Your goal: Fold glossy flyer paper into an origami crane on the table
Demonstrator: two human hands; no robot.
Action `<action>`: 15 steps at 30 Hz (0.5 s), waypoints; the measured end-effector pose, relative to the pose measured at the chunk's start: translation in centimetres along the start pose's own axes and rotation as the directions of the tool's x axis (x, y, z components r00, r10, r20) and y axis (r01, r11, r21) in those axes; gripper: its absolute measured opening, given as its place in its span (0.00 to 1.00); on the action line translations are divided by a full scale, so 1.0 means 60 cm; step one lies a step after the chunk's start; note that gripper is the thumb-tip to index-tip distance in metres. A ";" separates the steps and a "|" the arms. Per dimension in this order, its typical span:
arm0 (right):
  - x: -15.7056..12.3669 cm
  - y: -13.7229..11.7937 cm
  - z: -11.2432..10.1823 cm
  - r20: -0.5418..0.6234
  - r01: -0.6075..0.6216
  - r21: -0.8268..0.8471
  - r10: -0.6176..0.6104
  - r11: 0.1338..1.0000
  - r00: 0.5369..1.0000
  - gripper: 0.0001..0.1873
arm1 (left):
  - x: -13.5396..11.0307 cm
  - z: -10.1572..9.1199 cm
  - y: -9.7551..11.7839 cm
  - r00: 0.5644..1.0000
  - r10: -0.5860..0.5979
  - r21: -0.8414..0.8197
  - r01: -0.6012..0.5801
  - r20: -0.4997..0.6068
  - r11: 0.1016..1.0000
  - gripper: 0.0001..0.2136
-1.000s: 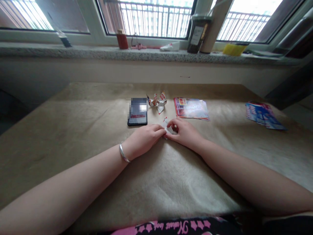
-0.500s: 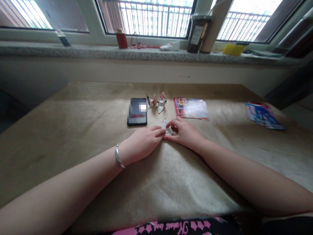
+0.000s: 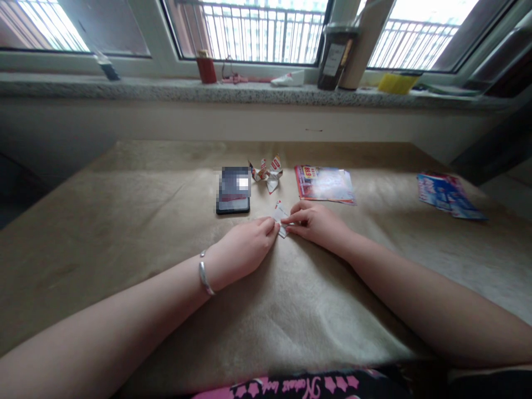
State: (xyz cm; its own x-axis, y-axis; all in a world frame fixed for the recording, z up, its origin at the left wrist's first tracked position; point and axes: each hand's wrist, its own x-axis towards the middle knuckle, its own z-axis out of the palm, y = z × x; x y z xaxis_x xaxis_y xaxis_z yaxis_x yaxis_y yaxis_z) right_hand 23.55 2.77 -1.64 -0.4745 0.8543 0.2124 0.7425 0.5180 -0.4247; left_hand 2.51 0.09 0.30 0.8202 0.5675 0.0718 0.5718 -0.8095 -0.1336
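A small piece of folded white paper (image 3: 280,211) with red marks at its tip lies between my hands on the table. My left hand (image 3: 249,244), a silver bangle at its wrist, is closed with its fingertips on the paper's left edge. From the right, my right hand (image 3: 318,224) pinches the paper between thumb and fingers. Just beyond are folded paper figures (image 3: 272,176) in printed white, red and brown paper. A phone (image 3: 233,191) with a blurred-out screen lies to their left. Parts of the paper are hidden under my fingertips.
A stack of printed flyers (image 3: 326,184) lies beyond my right hand, and more blue flyers (image 3: 449,195) lie farther right. Behind the table, the stone windowsill (image 3: 158,91) bears a red container (image 3: 206,67), a dark lidded jar (image 3: 334,58) and a yellow item (image 3: 398,83).
My left hand has drawn slightly toward me and its fingers are more curled. My right fingers have closed from an arched shape into a pinch, and the paper has shifted slightly.
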 end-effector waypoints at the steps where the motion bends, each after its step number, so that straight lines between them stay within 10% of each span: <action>1: 0.000 0.000 -0.002 -0.001 0.018 -0.021 -0.018 1.000 1.000 0.10 | 0.001 -0.002 0.003 1.000 -0.014 0.010 0.014 -0.003 1.000 0.15; 15: -0.015 -0.014 -0.005 -0.019 0.262 -0.108 -0.266 0.959 0.964 0.13 | -0.003 0.020 -0.003 0.976 -0.059 -0.089 0.041 -0.211 0.995 0.17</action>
State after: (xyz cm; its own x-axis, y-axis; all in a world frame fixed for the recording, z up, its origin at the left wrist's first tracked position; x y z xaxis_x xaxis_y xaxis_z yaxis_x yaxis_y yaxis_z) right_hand 23.48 1.61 -1.21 -0.6455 0.6866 0.3346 0.6386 0.7255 -0.2567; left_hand 2.27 0.31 -0.90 0.7704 0.5695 0.2866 0.6038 -0.7960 -0.0416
